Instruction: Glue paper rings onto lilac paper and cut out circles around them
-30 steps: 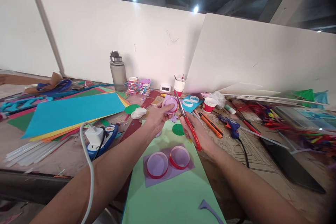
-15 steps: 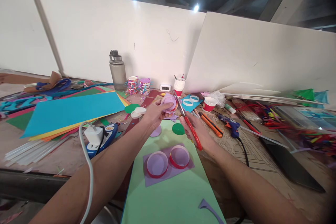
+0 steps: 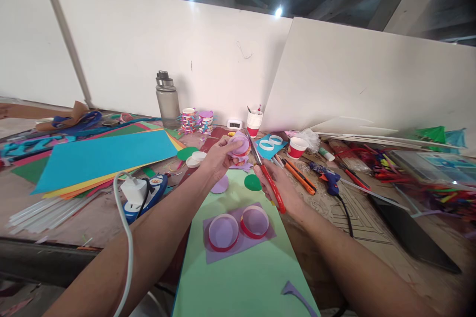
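My left hand (image 3: 221, 158) pinches a paper cup ring (image 3: 241, 147) with a purple paper face, holding it above the far end of the green sheet (image 3: 241, 277). My right hand (image 3: 277, 185) is closed around the red handles of a pair of scissors (image 3: 271, 185), whose blades point up and away beside the ring. I cannot tell whether the blades touch the purple paper. Nearer to me, two red-rimmed cup rings (image 3: 223, 233) stand on a purple paper piece (image 3: 238, 250). A purple disc (image 3: 219, 184) and a green disc (image 3: 253, 183) lie beyond them.
Left are stacked coloured sheets (image 3: 107, 158), a power strip (image 3: 152, 198) with a white cable, and a bottle (image 3: 167, 101). To the right lie a utility knife (image 3: 300, 177), a glue gun (image 3: 329, 178) and a black tablet-like slab (image 3: 412, 233). Paper cups (image 3: 297, 147) stand behind.
The ring in my left hand has turned slightly and my thumb has shifted on it. The scissors stay nearly in place beside it.
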Demonstrator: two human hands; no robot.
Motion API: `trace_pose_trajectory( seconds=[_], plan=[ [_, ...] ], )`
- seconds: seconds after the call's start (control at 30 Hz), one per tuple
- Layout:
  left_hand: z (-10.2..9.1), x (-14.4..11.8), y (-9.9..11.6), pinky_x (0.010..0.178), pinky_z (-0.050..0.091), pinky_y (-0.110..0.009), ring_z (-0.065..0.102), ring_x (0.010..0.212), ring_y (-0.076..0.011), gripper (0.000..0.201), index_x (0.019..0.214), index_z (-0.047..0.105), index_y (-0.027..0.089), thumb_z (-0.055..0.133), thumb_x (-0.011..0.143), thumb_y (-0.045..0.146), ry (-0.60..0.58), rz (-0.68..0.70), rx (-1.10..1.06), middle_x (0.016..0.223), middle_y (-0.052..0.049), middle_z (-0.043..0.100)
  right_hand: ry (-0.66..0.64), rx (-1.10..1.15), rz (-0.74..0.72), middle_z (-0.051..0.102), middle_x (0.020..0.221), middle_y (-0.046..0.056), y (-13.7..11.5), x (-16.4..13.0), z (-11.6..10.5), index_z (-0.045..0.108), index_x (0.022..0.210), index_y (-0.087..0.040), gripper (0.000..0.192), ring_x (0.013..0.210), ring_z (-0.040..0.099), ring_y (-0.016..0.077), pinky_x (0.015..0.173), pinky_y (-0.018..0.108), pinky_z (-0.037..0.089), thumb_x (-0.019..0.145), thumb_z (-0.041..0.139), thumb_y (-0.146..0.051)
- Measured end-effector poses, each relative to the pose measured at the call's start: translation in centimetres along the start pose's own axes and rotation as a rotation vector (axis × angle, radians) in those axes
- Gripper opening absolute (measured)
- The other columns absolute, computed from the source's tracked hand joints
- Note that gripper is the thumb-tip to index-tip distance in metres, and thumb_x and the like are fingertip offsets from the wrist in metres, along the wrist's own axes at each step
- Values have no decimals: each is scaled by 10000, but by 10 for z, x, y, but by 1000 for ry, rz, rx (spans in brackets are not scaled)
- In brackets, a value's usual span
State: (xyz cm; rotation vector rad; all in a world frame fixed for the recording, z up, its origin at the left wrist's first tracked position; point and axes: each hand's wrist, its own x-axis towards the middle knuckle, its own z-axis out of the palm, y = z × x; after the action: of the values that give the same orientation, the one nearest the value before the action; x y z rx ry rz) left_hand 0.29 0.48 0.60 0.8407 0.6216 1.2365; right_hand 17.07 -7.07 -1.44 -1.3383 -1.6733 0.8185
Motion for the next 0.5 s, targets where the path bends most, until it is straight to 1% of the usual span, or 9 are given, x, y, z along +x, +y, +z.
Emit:
trace_pose_trajectory(
  seconds=[0.07, 0.13, 0.2, 0.23, 0.3, 0.43, 0.5],
  plan=[
    [5, -3, -4, 473, 463, -203, 612, 603, -101, 265, 866, 647, 148, 818, 681, 230, 21, -4, -140, 769, -9, 676, 33, 4, 11, 432, 570, -57, 1, 0, 1, 494, 822, -248, 336, 468, 402, 115, 445, 238, 340, 872, 514, -580],
    [11, -5, -8, 565, 526, -233, 640, 641, -114, 216, 897, 650, 143, 768, 754, 253, 63, -63, -246, 785, -25, 686, 62, 32, 13, 449, 572, -56, 2, 1, 2, 501, 849, -248, 326, 462, 409, 118, 447, 243, 351, 876, 515, -573],
    [16, -8, -12, 635, 552, -256, 672, 696, -140, 184, 903, 651, 131, 730, 797, 259, 92, -142, -292, 791, -53, 694, 76, 58, 11, 449, 566, -59, 2, 1, 2, 508, 876, -246, 320, 456, 413, 119, 451, 246, 361, 879, 518, -566],
    [18, -9, -13, 641, 553, -258, 685, 722, -152, 167, 903, 651, 128, 716, 809, 250, 96, -168, -298, 798, -64, 699, 76, 64, 8, 449, 564, -60, 2, 1, 2, 509, 883, -246, 320, 455, 415, 118, 453, 246, 364, 879, 518, -566],
    [20, -10, -15, 621, 542, -243, 691, 731, -156, 124, 894, 651, 132, 705, 811, 207, 94, -181, -297, 797, -67, 705, 59, 66, 4, 454, 569, -60, 1, 0, 4, 509, 888, -247, 323, 459, 424, 116, 456, 242, 369, 881, 514, -570],
    [21, -10, -16, 564, 501, -201, 629, 604, -98, 102, 817, 637, 135, 717, 761, 104, 114, -118, -268, 725, -29, 691, 20, 80, -14, 450, 595, -59, -2, -3, 8, 512, 872, -245, 317, 486, 428, 109, 465, 233, 370, 884, 510, -562],
    [21, -9, -16, 541, 479, -193, 604, 574, -85, 109, 786, 629, 126, 718, 744, 81, 124, -103, -245, 697, -22, 682, 6, 93, -29, 458, 629, -53, -3, -3, 9, 510, 880, -244, 301, 517, 429, 110, 481, 232, 375, 891, 508, -545]
  ],
)
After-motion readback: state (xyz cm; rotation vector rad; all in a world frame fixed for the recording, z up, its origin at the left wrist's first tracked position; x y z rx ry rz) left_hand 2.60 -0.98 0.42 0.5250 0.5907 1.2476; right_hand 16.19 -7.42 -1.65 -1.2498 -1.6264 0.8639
